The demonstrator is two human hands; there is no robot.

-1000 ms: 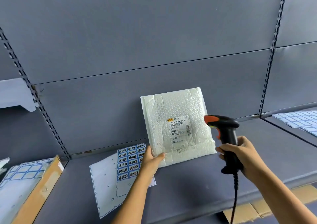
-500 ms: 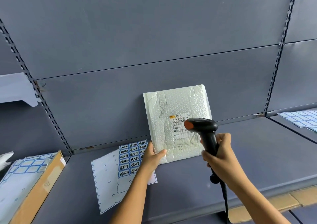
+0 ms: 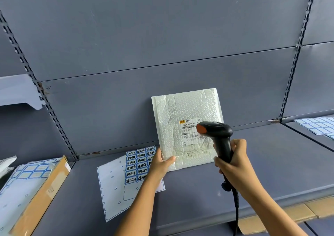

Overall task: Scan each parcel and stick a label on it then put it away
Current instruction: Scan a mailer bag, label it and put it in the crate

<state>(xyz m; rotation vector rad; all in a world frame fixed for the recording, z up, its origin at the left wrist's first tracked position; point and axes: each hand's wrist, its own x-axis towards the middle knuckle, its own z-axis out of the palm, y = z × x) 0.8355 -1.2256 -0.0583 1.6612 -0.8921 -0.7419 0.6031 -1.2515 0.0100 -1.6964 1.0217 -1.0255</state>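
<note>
Bare shelf (image 3: 271, 163) right of the parcel (image 3: 180, 112); label sheet (image 3: 115, 190) crowds its left.

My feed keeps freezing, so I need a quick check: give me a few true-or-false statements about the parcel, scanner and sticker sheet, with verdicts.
The right hand holds the scanner, its head in front of the shipping label on the parcel. True.
The parcel lies flat. False: it stands on its lower edge on the shelf, tilted toward the back panel.
The left hand holds the parcel's lower left corner. True.
The sticker sheet is full. False: printed stickers remain only in its upper right part.
</note>
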